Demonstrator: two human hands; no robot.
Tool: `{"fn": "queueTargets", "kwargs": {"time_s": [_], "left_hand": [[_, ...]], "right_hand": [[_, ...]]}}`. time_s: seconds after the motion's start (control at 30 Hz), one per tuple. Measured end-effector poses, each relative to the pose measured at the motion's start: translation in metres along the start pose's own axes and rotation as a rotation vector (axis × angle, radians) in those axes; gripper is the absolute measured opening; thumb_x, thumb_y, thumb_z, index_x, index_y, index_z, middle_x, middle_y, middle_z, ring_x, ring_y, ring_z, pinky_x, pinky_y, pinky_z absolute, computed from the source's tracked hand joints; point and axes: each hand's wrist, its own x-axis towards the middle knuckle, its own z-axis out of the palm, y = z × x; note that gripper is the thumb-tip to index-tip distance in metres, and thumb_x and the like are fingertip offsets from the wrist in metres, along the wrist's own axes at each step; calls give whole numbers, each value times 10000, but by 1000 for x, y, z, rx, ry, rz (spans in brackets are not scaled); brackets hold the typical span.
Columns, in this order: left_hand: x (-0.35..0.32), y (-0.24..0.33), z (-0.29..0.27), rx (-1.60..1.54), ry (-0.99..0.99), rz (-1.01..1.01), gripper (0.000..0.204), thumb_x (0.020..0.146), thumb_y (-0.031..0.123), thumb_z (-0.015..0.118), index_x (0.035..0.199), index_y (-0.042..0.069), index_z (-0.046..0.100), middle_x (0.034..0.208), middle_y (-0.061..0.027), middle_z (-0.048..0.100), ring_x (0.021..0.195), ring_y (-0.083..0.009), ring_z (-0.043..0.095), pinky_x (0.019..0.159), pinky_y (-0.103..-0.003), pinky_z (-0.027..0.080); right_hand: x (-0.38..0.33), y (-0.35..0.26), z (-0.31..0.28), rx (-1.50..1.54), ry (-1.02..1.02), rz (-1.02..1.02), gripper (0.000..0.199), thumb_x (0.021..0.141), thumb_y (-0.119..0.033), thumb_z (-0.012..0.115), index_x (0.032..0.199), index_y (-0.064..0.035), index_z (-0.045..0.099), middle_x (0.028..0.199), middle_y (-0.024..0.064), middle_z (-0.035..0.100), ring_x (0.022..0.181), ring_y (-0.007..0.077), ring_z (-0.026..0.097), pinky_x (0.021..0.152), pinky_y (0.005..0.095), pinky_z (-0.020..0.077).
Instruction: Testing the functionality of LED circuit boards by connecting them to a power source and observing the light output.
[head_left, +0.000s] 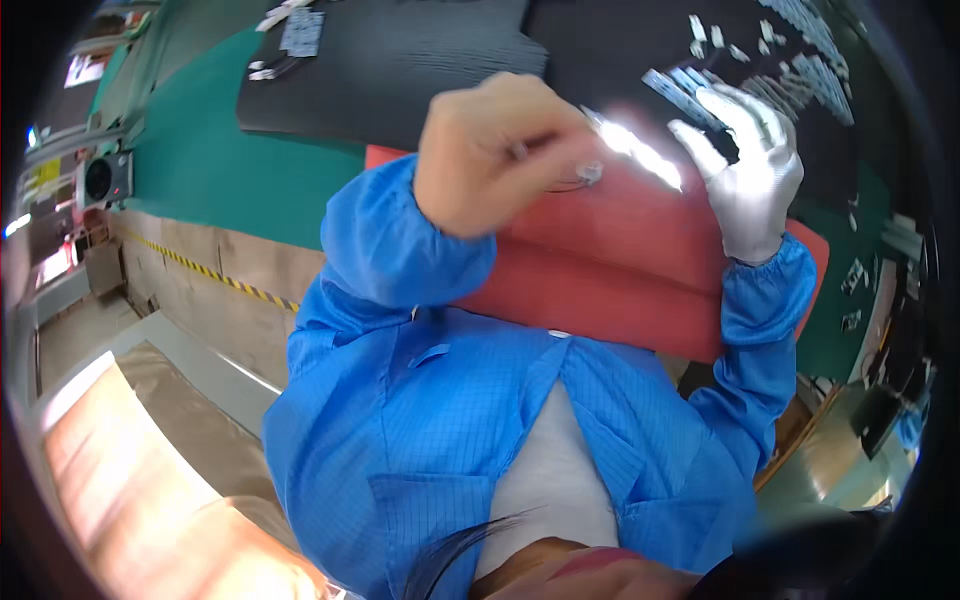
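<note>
Strips (672,92) beyond our red pad (610,275): several, seemingly unlit; lit strip (640,152): one, at its far edge. Left hand (503,150) curled, contents we cannot tell; gloved right hand (752,172), spread wide.

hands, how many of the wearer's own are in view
2: the left hand, blurred, left of the bright strip; the right hand, right of it. Neither is hidden.

A round-faced box (105,178) stands at the left end of the green table (215,185). Striped tape (210,271) runs near it.
</note>
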Motion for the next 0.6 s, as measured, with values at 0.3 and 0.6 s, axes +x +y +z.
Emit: {"fn": "queueTargets", "kwargs": {"time_s": [0.3,0.6], "left_hand": [[-33,-91,-145,1083,276,-144,107,783,70,640,876,55,692,841,-92,645,720,-289,619,655,-371,494],[-5,-21,-19,310,-198,-47,361,681,49,756,1031,97,678,836,-65,585,711,-168,593,636,-309,496]], "right_hand": [[5,9,4,-3,41,-76,140,711,-48,728,798,-88,625,978,44,643,995,231,593,819,332,501],[-11,-26,-27,1075,-460,311,233,679,77,714,875,-17,632,932,99,606,825,170,607,710,271,512]]}}
